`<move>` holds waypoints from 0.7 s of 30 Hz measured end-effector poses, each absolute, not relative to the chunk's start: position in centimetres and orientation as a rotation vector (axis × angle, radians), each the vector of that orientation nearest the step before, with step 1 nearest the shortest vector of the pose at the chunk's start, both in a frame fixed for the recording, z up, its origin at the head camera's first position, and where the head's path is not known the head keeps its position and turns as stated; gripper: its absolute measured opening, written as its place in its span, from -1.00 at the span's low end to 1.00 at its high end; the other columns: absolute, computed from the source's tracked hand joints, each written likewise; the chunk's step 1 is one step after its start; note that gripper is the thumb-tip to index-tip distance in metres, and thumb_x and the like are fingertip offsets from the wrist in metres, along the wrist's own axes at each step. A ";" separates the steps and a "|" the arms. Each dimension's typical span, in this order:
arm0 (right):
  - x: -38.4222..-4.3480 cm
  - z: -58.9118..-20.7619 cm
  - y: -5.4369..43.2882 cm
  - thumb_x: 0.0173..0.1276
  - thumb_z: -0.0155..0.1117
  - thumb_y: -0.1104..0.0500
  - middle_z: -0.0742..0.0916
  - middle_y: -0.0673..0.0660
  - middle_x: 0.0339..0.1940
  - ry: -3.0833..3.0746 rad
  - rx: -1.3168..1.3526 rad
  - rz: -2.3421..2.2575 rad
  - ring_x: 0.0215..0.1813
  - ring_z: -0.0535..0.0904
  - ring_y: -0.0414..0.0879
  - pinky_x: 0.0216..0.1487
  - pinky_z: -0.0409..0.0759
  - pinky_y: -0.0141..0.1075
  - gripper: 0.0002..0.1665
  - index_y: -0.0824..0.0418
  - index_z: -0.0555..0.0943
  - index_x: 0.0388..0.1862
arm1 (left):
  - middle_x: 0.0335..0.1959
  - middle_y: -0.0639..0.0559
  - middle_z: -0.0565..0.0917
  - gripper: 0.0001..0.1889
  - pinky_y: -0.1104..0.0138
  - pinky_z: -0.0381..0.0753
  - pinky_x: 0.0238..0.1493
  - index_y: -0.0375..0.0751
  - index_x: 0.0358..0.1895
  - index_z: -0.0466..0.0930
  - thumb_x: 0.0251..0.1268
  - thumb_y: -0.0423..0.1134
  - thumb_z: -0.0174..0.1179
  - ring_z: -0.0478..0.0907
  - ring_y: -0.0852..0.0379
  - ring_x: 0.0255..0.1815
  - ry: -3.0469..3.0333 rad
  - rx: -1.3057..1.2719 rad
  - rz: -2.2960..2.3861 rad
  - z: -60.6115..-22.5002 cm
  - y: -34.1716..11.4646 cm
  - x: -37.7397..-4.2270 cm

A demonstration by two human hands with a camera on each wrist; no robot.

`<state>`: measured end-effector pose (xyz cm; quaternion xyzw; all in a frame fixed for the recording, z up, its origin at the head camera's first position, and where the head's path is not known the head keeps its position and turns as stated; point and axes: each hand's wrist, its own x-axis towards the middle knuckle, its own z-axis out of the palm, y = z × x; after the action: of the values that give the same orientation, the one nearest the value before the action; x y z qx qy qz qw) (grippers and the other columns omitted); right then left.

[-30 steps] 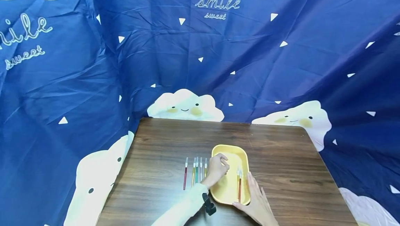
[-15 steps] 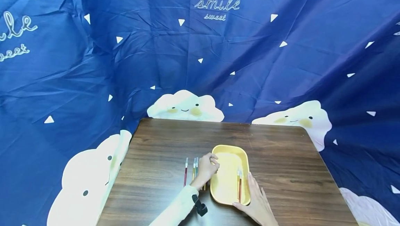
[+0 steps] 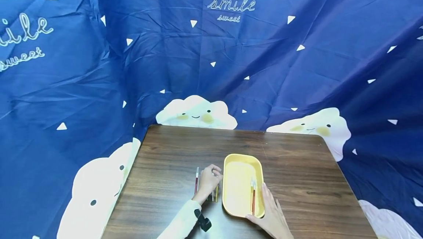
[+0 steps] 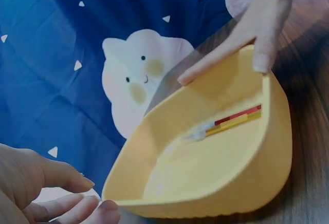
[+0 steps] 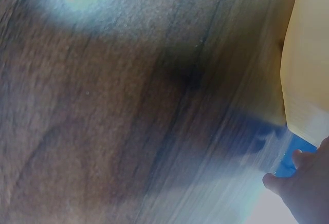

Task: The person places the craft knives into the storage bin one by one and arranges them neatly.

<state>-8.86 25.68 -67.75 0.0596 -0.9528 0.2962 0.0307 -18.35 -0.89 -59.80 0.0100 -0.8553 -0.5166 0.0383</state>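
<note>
My left hand (image 3: 207, 180) is over a row of slim pen-like tools with coloured barrels and pale caps, left of the yellow tray (image 3: 231, 158). It hides most of the row; a dark red tool (image 3: 196, 184) shows on its left and a gold tool (image 3: 216, 194) on its right. In the left wrist view its thumb and fingers are apart with nothing visible between them. My right hand (image 3: 273, 215) rests on the tray's near right corner, thumb at the front rim, fingers straight along the right side. Inside the tray lie a red tool (image 4: 236, 116) and a yellow tool (image 4: 234, 125), side by side.
A brown wood-grain table (image 3: 185, 140) carries everything. Behind and beside it hangs a blue curtain (image 3: 185, 66) with white clouds. A dark band (image 3: 202, 221) is strapped round the left wrist, over a white sleeve (image 3: 180, 218).
My left hand has moved left, out from over the tray to above the row of tools, covering more of them. My right hand and the tray have stayed in place.
</note>
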 end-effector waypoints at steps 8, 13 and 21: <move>-8.8 -67.8 25.7 0.09 0.54 -0.49 0.20 0.36 0.70 -2.940 0.184 0.900 0.64 0.14 0.36 0.43 0.09 0.49 0.57 0.12 -0.12 0.78 | -0.21 -0.18 0.81 -0.81 0.22 0.64 -0.25 -0.32 -0.25 0.74 0.01 -0.44 0.30 0.73 -0.07 -0.23 -2.661 0.060 -1.490 -61.5 -1.9 -18.0; -8.7 -67.7 25.7 0.07 0.57 -0.47 0.21 0.35 0.70 -2.909 0.212 0.886 0.63 0.17 0.36 0.42 0.12 0.49 0.57 0.16 -0.09 0.78 | -0.34 -0.12 0.77 -0.78 0.28 0.61 -0.35 -0.31 -0.23 0.74 -0.01 -0.47 0.24 0.67 0.05 -0.43 -2.667 0.146 -1.547 -61.8 -2.7 -17.7; -8.6 -67.6 25.6 0.07 0.58 -0.45 0.23 0.37 0.69 -2.896 0.222 0.865 0.62 0.19 0.39 0.41 0.14 0.49 0.57 0.16 -0.08 0.78 | -0.46 -0.02 0.72 -0.79 0.25 0.53 -0.38 -0.33 -0.26 0.73 0.02 -0.47 0.18 0.50 0.15 -0.52 -2.671 0.188 -1.477 -62.4 -4.2 -17.4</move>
<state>-8.63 25.59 -67.60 0.0731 -0.9541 0.2851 0.0553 -17.42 -4.18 -62.39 0.0613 -0.8727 -0.4826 0.0417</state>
